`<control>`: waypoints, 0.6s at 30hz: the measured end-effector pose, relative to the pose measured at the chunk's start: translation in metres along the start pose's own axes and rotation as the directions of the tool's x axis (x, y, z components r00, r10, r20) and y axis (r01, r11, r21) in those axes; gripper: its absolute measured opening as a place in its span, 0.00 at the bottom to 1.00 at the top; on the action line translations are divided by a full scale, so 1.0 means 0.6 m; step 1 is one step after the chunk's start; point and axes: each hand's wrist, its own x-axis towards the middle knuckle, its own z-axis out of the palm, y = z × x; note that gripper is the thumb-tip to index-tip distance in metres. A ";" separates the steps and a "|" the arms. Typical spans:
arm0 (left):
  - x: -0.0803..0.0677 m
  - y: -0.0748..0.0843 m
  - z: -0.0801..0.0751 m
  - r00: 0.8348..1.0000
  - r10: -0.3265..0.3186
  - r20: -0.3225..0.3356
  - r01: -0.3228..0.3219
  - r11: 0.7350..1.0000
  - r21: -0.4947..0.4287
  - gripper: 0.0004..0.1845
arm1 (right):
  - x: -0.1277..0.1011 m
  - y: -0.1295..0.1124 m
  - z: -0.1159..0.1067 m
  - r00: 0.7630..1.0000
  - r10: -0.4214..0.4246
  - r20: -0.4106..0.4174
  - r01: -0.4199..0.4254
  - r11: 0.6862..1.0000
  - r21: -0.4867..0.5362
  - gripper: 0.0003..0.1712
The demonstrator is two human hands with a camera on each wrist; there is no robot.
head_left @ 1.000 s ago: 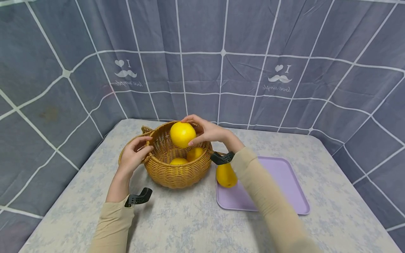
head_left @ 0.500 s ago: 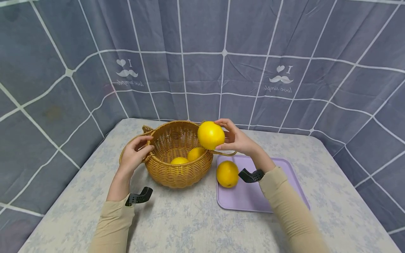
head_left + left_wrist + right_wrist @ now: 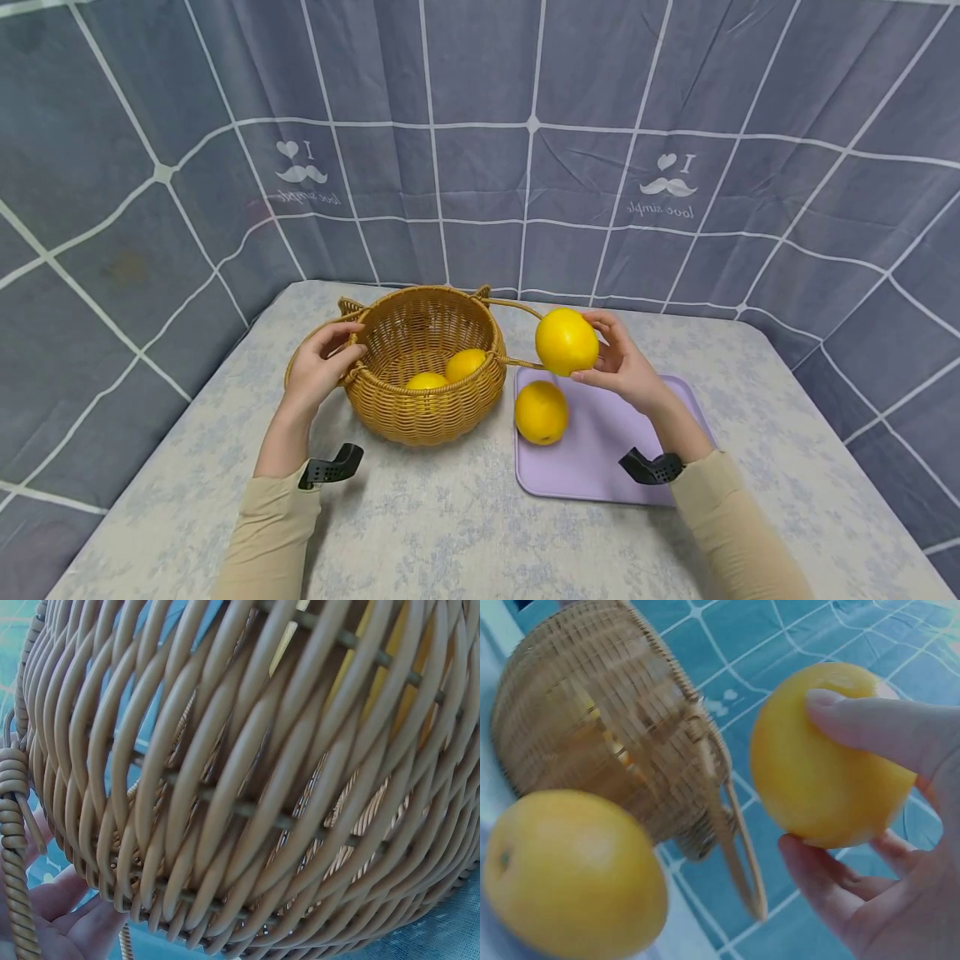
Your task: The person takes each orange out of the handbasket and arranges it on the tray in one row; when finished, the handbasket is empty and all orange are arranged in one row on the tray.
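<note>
Beige sleeves (image 3: 266,542) enter at seven and five o'clock, a black wrist device (image 3: 332,467) on each arm, above a table (image 3: 427,533) with a pale, blue-patterned surface. At four o'clock from a wicker basket (image 3: 420,421), a lilac tray (image 3: 592,479) lies flat, with a deep-yellow fruit (image 3: 542,413) resting near its nine o'clock edge, dimpled end turned toward the near side. The person's left hand (image 3: 318,367) pinches the basket's rim at nine o'clock, thumb and fingers bent around it. The right hand (image 3: 630,371) holds a bright yellow fruit (image 3: 567,342) between thumb and fingers, raised above the table at the basket's three o'clock; the right wrist view shows a gap between that fruit and the basket's looped handle (image 3: 517,302). Two more yellow fruits (image 3: 426,381) sit low inside the basket, at six and four o'clock. Pointed wicker ears (image 3: 348,307) rise from its rim at ten and one o'clock. Beyond, at twelve o'clock, hangs a grey-blue curtain (image 3: 480,175) crossed by white grid lines and printed with hearts, moustaches and mirror-reversed lettering.
</note>
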 end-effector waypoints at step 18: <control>0.001 -0.001 0.001 1.000 0.004 -0.001 -0.004 1.000 0.001 0.20 | -0.109 0.071 -0.007 0.972 0.031 -0.235 -0.046 0.997 -0.059 0.44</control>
